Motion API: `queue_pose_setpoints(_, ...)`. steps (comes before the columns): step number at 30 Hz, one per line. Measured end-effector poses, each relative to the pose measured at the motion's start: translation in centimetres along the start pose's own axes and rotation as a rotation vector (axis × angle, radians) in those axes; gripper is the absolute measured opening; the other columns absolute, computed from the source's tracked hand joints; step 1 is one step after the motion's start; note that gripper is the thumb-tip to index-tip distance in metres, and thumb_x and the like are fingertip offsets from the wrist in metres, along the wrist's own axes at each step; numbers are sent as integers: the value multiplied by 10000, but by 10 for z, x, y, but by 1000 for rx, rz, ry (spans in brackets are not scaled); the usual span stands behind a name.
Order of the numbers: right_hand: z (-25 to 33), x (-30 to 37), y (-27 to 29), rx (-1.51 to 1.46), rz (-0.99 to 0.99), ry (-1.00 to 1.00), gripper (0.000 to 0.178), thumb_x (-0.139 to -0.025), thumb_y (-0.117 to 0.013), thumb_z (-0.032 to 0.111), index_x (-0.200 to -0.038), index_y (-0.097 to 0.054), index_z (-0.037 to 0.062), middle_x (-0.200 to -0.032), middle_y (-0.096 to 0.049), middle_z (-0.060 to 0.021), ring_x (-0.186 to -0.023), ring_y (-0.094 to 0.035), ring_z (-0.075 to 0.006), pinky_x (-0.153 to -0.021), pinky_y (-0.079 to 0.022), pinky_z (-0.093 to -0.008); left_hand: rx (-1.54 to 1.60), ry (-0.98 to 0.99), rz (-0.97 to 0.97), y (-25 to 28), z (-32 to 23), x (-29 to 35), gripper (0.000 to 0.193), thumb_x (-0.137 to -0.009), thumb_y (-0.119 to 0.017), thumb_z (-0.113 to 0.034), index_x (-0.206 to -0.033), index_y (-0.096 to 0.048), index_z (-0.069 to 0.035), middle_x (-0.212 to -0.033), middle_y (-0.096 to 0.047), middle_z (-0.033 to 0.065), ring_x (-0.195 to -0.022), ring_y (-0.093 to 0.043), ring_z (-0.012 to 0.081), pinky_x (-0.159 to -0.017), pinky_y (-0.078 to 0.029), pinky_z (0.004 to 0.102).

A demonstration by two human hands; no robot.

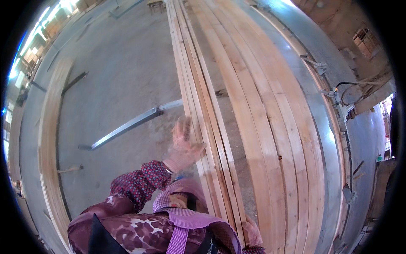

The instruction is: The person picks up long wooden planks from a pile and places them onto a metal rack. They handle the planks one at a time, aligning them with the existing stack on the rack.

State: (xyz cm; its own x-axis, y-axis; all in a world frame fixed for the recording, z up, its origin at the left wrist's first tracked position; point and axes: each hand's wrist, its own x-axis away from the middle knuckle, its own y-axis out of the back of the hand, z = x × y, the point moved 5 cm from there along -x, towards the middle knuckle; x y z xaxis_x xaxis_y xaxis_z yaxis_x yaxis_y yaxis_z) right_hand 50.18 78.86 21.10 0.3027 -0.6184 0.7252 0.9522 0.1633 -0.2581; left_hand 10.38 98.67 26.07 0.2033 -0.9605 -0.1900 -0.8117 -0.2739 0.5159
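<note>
Several long, narrow wooden strips [206,127] lie side by side, running away from me. My left hand [185,146], somewhat blurred, is at their left side with its fingers stretched out and its thumb across the edge of the nearest strip. It grips nothing that I can see. Low in the picture, my right hand [252,234] is against the right side of the same strips. Most of its fingers are hidden or indistinct, so its grip does not show.
Wide planks [270,131] lie in a row to the right, beside a long metal surface [327,135] with clamp-like fittings [341,108]. A metal bar [127,127] crosses the grey floor [122,80] on the left. Farther left stands a long wood stack [50,139].
</note>
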Motion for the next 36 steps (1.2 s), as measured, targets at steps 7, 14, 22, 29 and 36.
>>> queue_pose_setpoints(7,24,8,-21,19,-20,-35,684,-889,-599,260,-1475,-417,-40,-1334,-604,-144,-1184,-601,-229,-1012,-484,-352,-768,-407,336,9,-47,-14,531,-826,-651,-292,-1343,-601,-403,-1576,-312,147,-1450,-255,454,-1198,-150,639)
queue_pose_setpoints(14,45,20,-44,-54,-12,-56,612,-906,-558,200,-1456,-444,-41,-1325,-607,-153,-1179,-602,-232,-1028,-460,-332,-827,-577,249,-3,-63,-38,402,-884,-610,-409,-1200,-674,-167,-1425,-491,127,-1391,-374,372,-1192,-208,611)
queue_pose_setpoints(22,54,20,-30,470,-234,165,508,-898,-640,275,-1306,-613,-27,-1241,-677,-165,-1176,-615,-211,-1013,-454,-313,-678,-503,190,-37,-71,-67,597,-750,-730,-489,-1174,-648,-76,-1253,-599,134,-1344,-424,366,-1225,-194,526)
queue_pose_setpoints(29,84,31,-18,1277,-944,496,625,-783,-774,402,-1301,-608,96,-1242,-642,-144,-1126,-620,-336,-940,-509,-435,-560,-675,482,-68,-56,-58,223,-810,-616,-268,-983,-696,-154,-1096,-676,16,-1210,-564,238,-1192,-265,522)
queue_pose_setpoints(36,45,-26,17,1767,-973,304,673,-799,-689,224,-1409,-437,96,-1268,-529,-105,-1147,-553,-301,-965,-486,-431,-609,-686,526,-64,-73,-58,404,-844,-629,-415,-1128,-701,-136,-1283,-602,79,-1332,-455,343,-1192,-271,503)
